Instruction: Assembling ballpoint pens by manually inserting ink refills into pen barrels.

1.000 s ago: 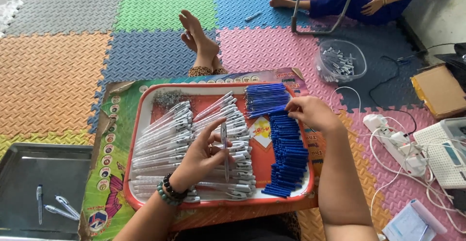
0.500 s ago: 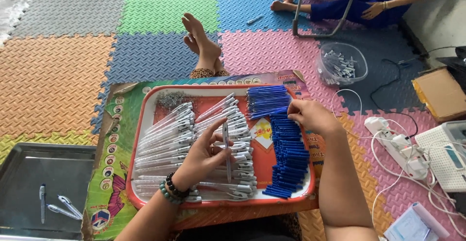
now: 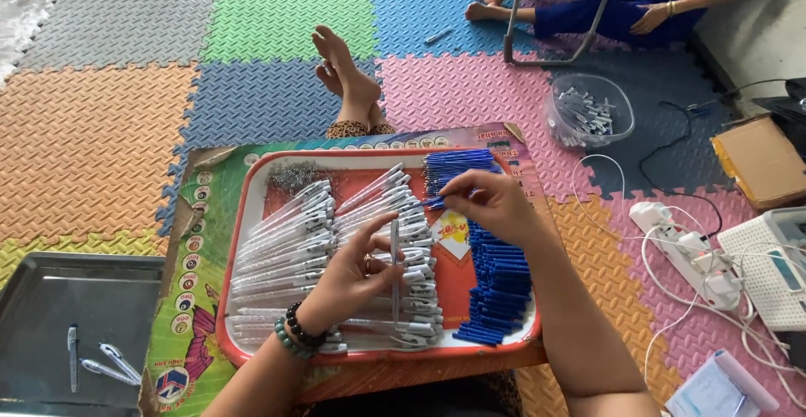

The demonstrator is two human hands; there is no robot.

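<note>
Over red tray [image 3: 252, 215], slim clear pen barrel [image 3: 395, 270]

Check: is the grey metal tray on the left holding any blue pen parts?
No, the grey metal tray holds only three assembled white pens.

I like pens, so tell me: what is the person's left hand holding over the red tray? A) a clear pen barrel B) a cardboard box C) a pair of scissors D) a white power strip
A: the left hand holds a clear pen barrel upright above the red tray, while the right hand picks at the blue pen parts.
</note>
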